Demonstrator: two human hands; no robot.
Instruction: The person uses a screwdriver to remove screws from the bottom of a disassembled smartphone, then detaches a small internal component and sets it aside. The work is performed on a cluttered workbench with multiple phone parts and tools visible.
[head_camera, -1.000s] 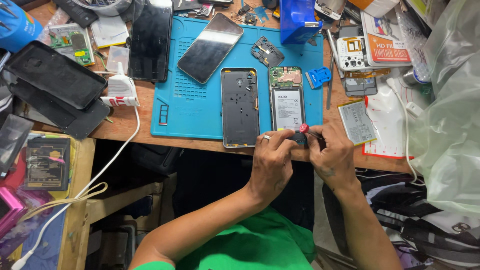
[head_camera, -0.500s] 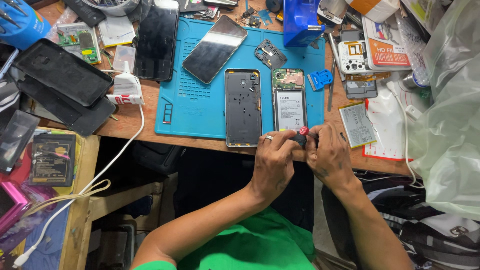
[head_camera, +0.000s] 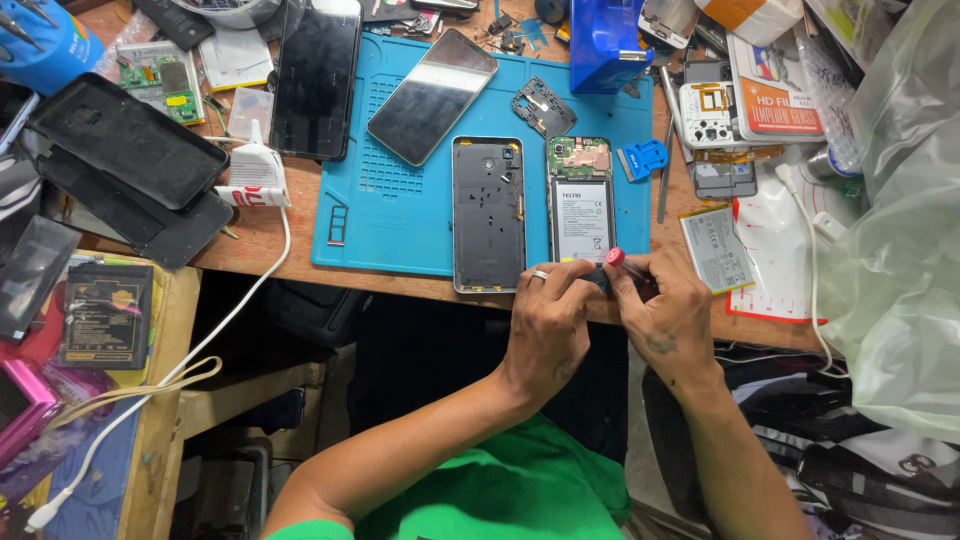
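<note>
My left hand (head_camera: 545, 320) and my right hand (head_camera: 668, 315) meet at the near edge of the bench, both closed on a small black tool with a red cap (head_camera: 612, 260). Just beyond them an opened phone with its battery and green board showing (head_camera: 581, 200) lies on a blue work mat (head_camera: 385, 215). Next to it on the left lies a grey phone back cover (head_camera: 488, 213). A ring sits on a finger of my left hand.
On the mat lie a dark phone screen (head_camera: 432, 96), a small black frame part (head_camera: 544, 107) and a blue scraper (head_camera: 641, 158). A larger black phone (head_camera: 316, 78), black cases (head_camera: 125, 155), a white charger with cable (head_camera: 256, 175), a loose battery (head_camera: 716, 250) and a plastic bag (head_camera: 895, 220) surround it.
Both hands stay together on the red-capped tool at the mat's near edge, with only slight shifts of the fingers. Nothing on the bench has moved.
</note>
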